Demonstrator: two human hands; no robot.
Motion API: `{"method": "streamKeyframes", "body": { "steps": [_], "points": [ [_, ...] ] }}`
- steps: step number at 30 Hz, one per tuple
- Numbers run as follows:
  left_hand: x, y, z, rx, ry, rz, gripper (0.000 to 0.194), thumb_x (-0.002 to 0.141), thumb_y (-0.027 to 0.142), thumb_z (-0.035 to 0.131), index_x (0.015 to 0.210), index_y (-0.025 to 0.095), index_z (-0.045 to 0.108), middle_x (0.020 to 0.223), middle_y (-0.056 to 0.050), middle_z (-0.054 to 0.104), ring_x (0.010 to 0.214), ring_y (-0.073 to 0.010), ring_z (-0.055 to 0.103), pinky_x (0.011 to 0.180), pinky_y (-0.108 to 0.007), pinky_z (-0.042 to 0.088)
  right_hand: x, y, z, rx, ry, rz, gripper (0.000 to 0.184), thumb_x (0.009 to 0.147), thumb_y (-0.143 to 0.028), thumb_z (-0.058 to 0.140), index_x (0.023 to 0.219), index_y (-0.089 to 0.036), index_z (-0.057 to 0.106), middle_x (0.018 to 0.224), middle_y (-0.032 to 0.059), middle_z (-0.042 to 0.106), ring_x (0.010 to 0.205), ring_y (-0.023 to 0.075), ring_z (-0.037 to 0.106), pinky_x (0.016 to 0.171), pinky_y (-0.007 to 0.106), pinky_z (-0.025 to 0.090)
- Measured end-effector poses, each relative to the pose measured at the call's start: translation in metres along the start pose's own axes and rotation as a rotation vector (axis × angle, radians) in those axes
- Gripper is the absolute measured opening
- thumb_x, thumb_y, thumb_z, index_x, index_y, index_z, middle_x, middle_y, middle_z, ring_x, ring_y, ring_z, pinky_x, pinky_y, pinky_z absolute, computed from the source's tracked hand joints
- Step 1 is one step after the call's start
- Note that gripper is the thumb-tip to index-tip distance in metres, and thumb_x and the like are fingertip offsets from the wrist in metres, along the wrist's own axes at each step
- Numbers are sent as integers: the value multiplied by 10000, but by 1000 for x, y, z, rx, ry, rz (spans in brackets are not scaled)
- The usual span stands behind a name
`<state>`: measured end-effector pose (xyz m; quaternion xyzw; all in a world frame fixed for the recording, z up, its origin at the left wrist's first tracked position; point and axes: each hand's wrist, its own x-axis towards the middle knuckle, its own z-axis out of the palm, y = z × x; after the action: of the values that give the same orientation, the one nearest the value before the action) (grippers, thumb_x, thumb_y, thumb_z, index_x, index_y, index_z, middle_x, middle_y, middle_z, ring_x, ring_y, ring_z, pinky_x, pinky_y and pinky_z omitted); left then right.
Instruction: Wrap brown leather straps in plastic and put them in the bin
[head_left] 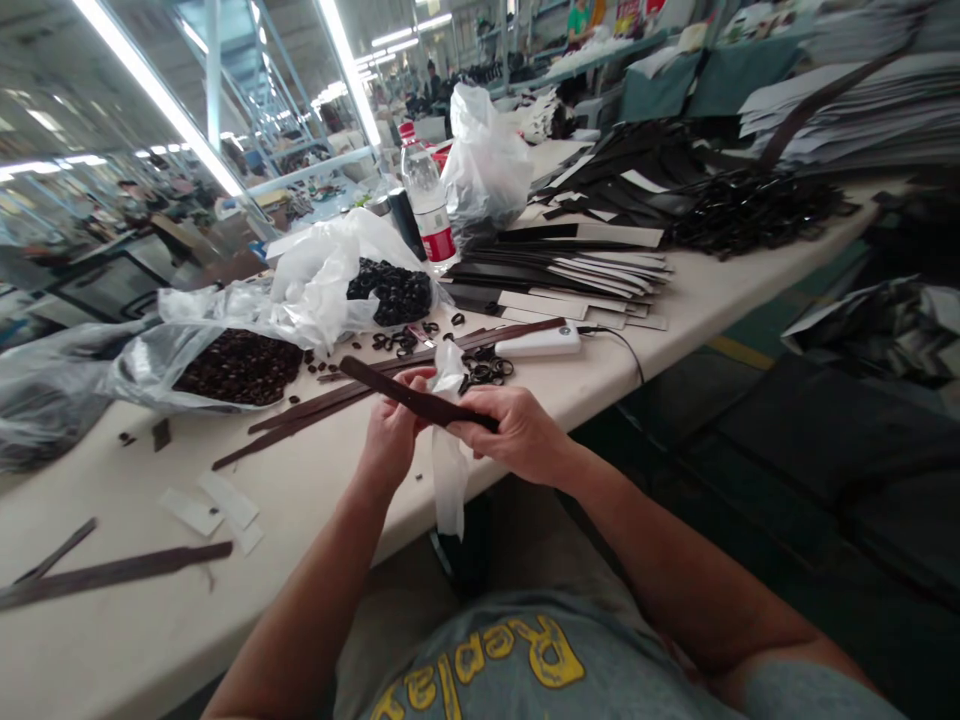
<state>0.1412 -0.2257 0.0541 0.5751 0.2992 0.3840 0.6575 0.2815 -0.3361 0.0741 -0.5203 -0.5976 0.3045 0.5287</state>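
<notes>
A dark brown strap [390, 388] is held up above the table's front edge, slanting down to the right. My left hand [397, 420] is closed around its middle from below. Near its lower end, my right hand [514, 425] grips the same strap between thumb and fingers. A strip of white translucent plastic [450, 480] hangs behind and below the strap, between the two hands; whether a hand holds it I cannot tell. Just beyond my hands lie black rings [487, 370] and more brown straps [300, 410].
A white device [538, 340] with a cable lies right of the rings. Bags of brown pieces [240, 368] and black pieces [390, 290] stand left, near a bottle [429, 205]. Stacked black strips [555, 270] lie behind. Brown straps [120, 572] and white strips [229, 498] rest at left.
</notes>
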Motion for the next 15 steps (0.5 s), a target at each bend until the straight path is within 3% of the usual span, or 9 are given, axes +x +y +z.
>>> {"method": "streamKeyframes", "body": {
  "steps": [4, 8, 12, 15],
  "points": [
    [-18, -3, -3, 97, -278, -260, 420, 771, 529, 724, 974, 161, 727, 786, -58, 725, 675, -175, 666, 649, -282, 539, 3, 5, -18, -204, 86, -51, 127, 888, -196, 601, 883, -160, 723, 788, 6, 640, 674, 122, 578, 613, 220, 431],
    [-36, -3, 1, 333, -507, -346, 349, 762, 495, 742, 871, 167, 782, 828, -86, 768, 729, -199, 676, 710, -302, 530, 5, 13, -29, -319, 133, -56, 141, 882, -208, 613, 790, -156, 707, 717, -5, 612, 649, 121, 559, 620, 231, 399],
    [-36, -7, 7, 346, -529, -378, 331, 749, 485, 750, 789, 161, 797, 743, -76, 762, 651, -176, 650, 659, -281, 507, 6, 17, -31, -247, 150, -41, 125, 886, -240, 611, 834, -161, 692, 733, -8, 610, 620, 113, 577, 585, 211, 419],
    [-27, -12, 11, 206, -397, -402, 348, 676, 471, 818, 707, 128, 770, 653, -71, 728, 577, -145, 619, 600, -252, 494, 2, 17, -32, -191, 245, -38, 122, 893, -254, 592, 888, -166, 676, 747, -5, 617, 592, 113, 597, 562, 207, 446]
  ]
}}
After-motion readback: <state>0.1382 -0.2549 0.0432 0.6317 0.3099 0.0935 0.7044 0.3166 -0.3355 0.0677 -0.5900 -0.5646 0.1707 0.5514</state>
